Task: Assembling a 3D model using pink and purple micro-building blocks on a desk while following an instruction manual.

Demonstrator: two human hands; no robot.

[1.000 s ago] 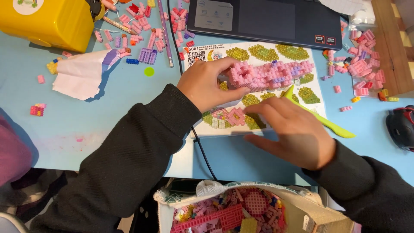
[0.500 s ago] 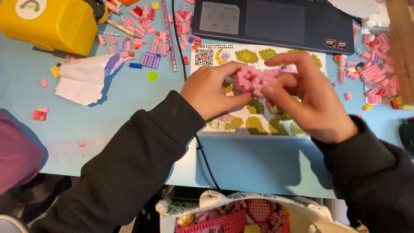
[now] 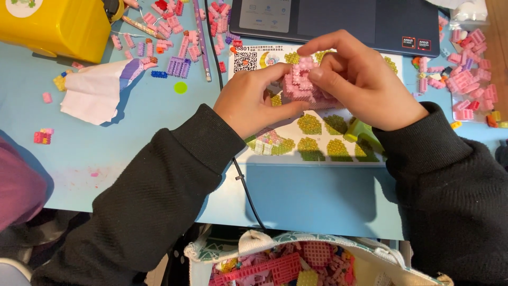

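A pink block model (image 3: 299, 85) made of small bricks is held above a printed instruction sheet (image 3: 317, 139) on the light blue table (image 3: 132, 148). My left hand (image 3: 251, 100) grips the model from the left side. My right hand (image 3: 360, 79) closes over its top and right side, fingertips pressing on the upper bricks. Both arms wear black sleeves. Most of the model is hidden between the two hands.
Loose pink bricks (image 3: 174, 37) lie at the back left, more pink bricks (image 3: 465, 79) at the right. A yellow box (image 3: 53, 24), a crumpled white paper (image 3: 95, 92), a dark laptop (image 3: 344, 21), a black cable (image 3: 246, 190), a green tool (image 3: 362, 132) and a bag of bricks (image 3: 296, 262) surround me.
My right hand rose from the sheet to the pink model and now presses on it. Both hands have turned the model, which looked long and flat, into a compact upright lump.
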